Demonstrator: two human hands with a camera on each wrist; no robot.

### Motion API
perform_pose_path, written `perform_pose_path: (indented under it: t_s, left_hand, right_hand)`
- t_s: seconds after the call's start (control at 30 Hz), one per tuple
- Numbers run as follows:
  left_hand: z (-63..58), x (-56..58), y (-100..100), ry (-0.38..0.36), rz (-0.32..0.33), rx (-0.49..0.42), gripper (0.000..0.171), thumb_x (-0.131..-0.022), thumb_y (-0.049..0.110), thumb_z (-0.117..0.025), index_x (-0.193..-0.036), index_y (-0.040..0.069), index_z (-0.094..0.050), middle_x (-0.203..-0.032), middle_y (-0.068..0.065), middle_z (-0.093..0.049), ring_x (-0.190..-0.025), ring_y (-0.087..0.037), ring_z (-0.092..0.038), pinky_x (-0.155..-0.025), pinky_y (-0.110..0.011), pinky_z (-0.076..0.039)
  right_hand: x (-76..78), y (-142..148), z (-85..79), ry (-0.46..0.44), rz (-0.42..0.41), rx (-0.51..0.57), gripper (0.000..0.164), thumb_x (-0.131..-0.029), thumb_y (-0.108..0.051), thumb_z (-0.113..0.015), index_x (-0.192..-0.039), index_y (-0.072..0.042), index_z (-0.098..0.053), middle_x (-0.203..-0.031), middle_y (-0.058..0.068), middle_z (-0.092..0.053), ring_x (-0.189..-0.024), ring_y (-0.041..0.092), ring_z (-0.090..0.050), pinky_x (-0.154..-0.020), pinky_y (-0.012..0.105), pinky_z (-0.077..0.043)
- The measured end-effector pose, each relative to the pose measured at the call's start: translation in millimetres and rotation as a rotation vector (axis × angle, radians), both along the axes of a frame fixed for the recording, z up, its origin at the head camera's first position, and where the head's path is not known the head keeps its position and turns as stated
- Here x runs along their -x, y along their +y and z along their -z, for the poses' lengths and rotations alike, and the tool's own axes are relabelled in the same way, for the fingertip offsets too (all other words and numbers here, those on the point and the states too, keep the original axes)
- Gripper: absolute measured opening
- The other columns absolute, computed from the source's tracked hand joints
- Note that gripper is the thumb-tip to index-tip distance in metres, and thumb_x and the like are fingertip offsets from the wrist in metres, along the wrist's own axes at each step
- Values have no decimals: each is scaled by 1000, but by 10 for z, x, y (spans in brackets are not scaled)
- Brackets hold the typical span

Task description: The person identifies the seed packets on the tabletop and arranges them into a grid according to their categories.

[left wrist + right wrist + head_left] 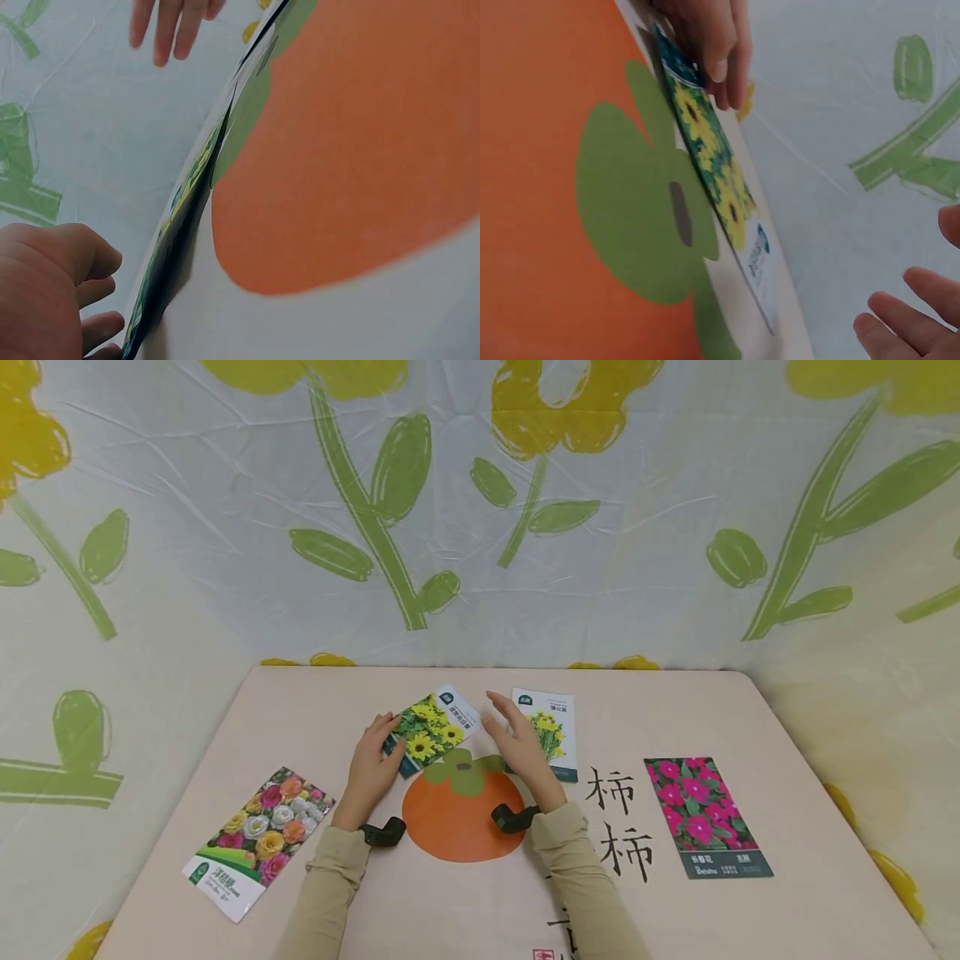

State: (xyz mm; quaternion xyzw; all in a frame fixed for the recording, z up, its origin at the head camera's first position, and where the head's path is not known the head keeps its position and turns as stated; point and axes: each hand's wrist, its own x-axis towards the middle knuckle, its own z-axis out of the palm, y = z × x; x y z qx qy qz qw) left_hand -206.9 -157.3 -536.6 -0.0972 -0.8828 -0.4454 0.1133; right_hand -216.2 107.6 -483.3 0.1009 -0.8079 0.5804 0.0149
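Gripping the dark end of the yellow-flower packet [431, 727] between thumb and curled fingers, my left hand [373, 766] has it just beyond the printed orange persimmon [463, 827]. My right hand [522, 752], fingers loosely spread and holding nothing, hovers beside the white-topped packet [561, 727].

The yellow-flowered packet [437, 727] lies aslant, its dark end at the left hand [372, 766].
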Motion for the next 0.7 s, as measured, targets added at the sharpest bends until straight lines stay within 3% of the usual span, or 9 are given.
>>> perform_pose_path:
  t_s: [0.1,0.23,0.47,0.57,0.7]
  left_hand:
    - [3,4,4,19,-1,20,45,-99,16,-60,-140,-1,-54,-150,-23,-42,-145,-40,-28,-118,-55,-18]
    - [27,7,10,38,-6,38,44,-97,16,-61,-138,-2,-56,-148,-24,-45,-144,-41,-30,-117,-56,-20]
    - [60,18,9,64,-12,45,43,-96,18,-61,-134,-1,-59,-146,-25,-46,-142,-43,-31,-116,-58,-21]
    - [44,9,6,39,-5,47,43,-97,19,-61,-136,0,-59,-148,-23,-45,-144,-40,-29,-117,-57,-19]
    - [31,10,7,5,-8,73,44,-97,20,-62,-137,2,-58,-150,-20,-44,-146,-37,-26,-119,-55,-17]
  right_hand:
    - [-16,-38,42,-64,-40,-27,49,-103,-24,-54,-150,-18,-44,-155,11,-40,-140,34,-38,-112,60,-29]
    - [-34,-73,81,-109,-100,-48,51,-103,-21,-54,-152,-13,-42,-157,12,-37,-139,37,-38,-112,60,-28]
    - [-52,-96,121,-103,-179,-115,54,-102,-18,-54,-151,0,-38,-157,20,-32,-141,41,-33,-114,59,-26]
    - [-53,-90,162,-88,-186,-159,56,-102,-22,-54,-151,0,-39,-158,21,-31,-143,41,-30,-114,59,-25]
    - [-44,-88,212,-23,-192,-210,55,-101,-23,-54,-148,3,-42,-156,20,-34,-146,38,-26,-119,56,-15]
